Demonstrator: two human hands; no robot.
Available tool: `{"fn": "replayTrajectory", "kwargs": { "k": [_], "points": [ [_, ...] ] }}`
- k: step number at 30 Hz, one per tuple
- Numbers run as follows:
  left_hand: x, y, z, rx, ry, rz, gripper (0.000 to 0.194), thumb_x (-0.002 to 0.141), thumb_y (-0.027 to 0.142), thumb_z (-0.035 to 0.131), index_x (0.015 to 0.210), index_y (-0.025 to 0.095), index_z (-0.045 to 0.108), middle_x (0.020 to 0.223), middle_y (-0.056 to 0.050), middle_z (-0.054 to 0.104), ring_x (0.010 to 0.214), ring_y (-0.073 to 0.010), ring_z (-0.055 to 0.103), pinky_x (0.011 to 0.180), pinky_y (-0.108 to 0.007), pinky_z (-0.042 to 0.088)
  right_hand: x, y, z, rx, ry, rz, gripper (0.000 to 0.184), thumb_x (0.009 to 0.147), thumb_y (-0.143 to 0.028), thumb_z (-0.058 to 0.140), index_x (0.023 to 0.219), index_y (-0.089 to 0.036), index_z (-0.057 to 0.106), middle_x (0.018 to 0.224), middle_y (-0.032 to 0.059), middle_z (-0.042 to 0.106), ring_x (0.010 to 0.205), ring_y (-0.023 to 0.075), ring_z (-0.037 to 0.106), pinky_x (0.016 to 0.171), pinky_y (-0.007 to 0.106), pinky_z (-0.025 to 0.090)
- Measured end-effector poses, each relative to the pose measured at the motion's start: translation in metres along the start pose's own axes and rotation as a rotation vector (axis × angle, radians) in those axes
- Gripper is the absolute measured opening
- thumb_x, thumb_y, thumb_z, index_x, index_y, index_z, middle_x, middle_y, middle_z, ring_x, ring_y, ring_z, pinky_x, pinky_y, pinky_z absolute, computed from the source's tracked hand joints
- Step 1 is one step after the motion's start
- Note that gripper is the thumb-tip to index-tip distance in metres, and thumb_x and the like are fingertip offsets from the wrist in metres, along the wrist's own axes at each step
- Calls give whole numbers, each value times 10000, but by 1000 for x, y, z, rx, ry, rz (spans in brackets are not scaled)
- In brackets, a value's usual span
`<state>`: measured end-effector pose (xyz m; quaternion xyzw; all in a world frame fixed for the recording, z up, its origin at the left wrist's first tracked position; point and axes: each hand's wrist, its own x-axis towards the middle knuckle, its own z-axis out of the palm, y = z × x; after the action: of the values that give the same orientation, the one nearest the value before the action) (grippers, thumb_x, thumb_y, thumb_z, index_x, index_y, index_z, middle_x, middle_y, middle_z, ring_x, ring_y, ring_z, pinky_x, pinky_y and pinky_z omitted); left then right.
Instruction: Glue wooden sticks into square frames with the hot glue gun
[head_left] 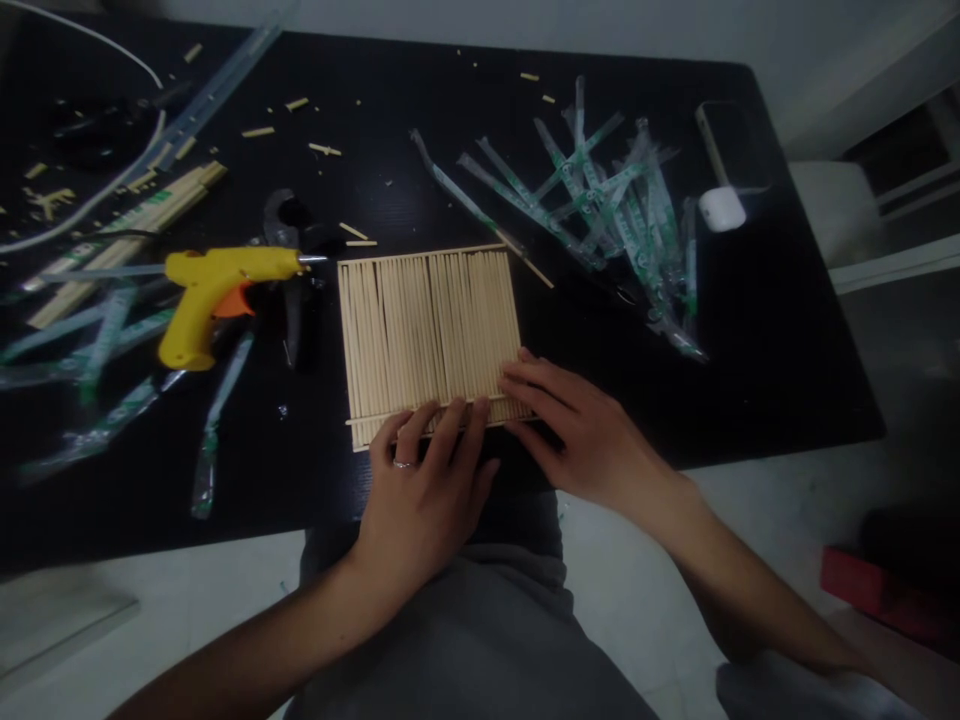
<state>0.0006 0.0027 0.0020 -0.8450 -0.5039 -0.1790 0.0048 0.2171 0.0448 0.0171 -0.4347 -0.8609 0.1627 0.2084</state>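
Observation:
A flat panel of pale wooden sticks (427,325) laid side by side lies on the black table (750,330). A thin cross stick runs along its near edge. My left hand (424,490), a ring on one finger, rests its stretched fingers on that near edge. My right hand (577,425) lies flat with fingers pressed on the panel's near right corner. Neither hand grips anything.
A yellow glue gun (214,295) lies left of the panel, its nozzle close to the panel's far left corner. Dark cutters (289,260) lie behind it. Empty clear wrappers (607,200) are heaped at the right, more wrappers and loose sticks (127,240) at the left. A white case (721,210) sits far right.

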Motion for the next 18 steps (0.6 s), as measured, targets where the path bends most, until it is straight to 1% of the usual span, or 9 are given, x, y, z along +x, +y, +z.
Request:
{"fn": "replayTrajectory", "kwargs": {
  "k": [4,6,14,18],
  "points": [
    [-1,0,-1,-11,-7,-4,480,1031,326,624,1465,123,600,1351,-142,700,1245,-340,578,1100,-526,392,-2,0,1,17,-17,35,557,1048,-199,593,1594,-219,484,1584,126,575,1485,299,541,1193,534,541],
    [-1,1,-1,-12,-11,-6,479,1030,325,625,1465,125,602,1354,-142,699,1245,-341,579,1100,-528,392,-2,0,1,14,-9,14,585,1054,-189,585,1621,-228,445,1580,116,584,1494,288,531,1216,539,518],
    [-1,0,-1,-14,-5,-8,467,1025,312,633,1452,125,613,1342,-141,703,1243,-337,578,1095,-521,394,-3,2,4,51,43,13,472,1052,-193,614,1521,-223,573,1509,91,655,1468,254,563,1221,507,519],
    [-1,1,-2,-14,-4,-2,468,1024,304,633,1454,120,614,1345,-142,703,1236,-341,575,1089,-527,396,-4,6,1,87,47,52,497,1045,-251,649,1532,-232,552,1582,85,588,1470,245,562,1233,495,506]
  ]
}}
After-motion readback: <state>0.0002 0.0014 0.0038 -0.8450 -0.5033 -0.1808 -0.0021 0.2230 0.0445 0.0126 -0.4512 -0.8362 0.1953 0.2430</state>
